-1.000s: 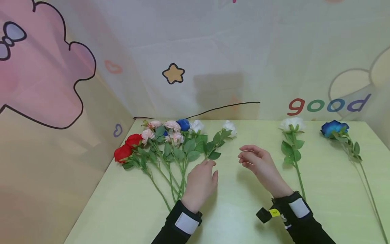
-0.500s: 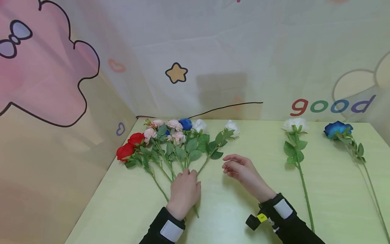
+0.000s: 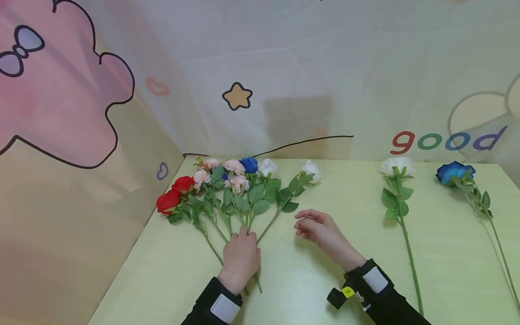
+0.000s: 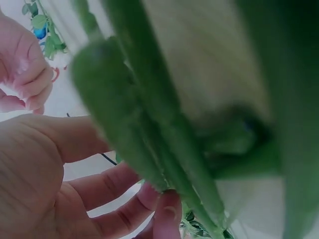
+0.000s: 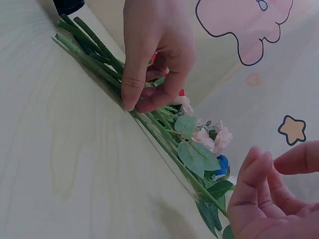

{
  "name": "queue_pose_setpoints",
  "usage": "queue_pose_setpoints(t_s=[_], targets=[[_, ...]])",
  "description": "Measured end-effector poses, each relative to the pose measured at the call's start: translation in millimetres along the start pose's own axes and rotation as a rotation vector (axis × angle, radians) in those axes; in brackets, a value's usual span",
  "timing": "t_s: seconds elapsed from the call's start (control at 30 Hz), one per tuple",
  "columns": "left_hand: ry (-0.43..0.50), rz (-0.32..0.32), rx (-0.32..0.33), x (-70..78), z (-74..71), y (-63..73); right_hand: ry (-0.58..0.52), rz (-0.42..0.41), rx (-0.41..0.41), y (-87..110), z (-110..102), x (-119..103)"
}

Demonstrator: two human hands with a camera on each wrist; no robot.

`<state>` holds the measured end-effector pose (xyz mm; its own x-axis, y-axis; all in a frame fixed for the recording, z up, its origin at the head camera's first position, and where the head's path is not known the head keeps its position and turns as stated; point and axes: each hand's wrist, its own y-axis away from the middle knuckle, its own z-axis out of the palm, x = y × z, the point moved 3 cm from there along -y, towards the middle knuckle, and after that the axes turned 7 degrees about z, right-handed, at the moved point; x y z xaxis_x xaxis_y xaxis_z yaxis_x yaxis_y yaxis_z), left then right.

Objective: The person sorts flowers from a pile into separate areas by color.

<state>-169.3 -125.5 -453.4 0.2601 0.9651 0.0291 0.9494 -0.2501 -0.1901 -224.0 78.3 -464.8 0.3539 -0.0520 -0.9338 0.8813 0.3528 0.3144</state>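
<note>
My left hand (image 3: 240, 257) grips the stems (image 4: 154, 84) of a bunch of artificial flowers lying on the table. In the right wrist view, its thumb and fingers close round the green stems (image 5: 164, 145), whose cut ends stick out behind it. The bunch fans out with red roses (image 3: 168, 202) at the left, pink flowers (image 3: 236, 183) and a blue rose (image 3: 249, 164) in the middle, and a white rose (image 3: 311, 169) at the right. My right hand (image 3: 322, 232) hovers right of the bunch, fingers loosely bent, holding nothing.
On the right side of the table (image 3: 345, 189), a single white rose (image 3: 397, 167) and a blue rose (image 3: 455, 173) lie apart, their long stems pointing toward me. A printed cloth (image 3: 195, 90) hangs behind the table and along its left side.
My left hand has moved left and nearer to me, bringing the right-hand white rose's stem against the others. The right hand has shifted left toward the bunch.
</note>
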Motion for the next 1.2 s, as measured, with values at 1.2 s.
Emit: queue_pose_setpoints(t_s=[1.2], targets=[[0.217, 0.231, -0.135, -5.5, -2.3, 4.5, 0.776, -0.24, -0.038, -17.1, 23.9, 13.3]])
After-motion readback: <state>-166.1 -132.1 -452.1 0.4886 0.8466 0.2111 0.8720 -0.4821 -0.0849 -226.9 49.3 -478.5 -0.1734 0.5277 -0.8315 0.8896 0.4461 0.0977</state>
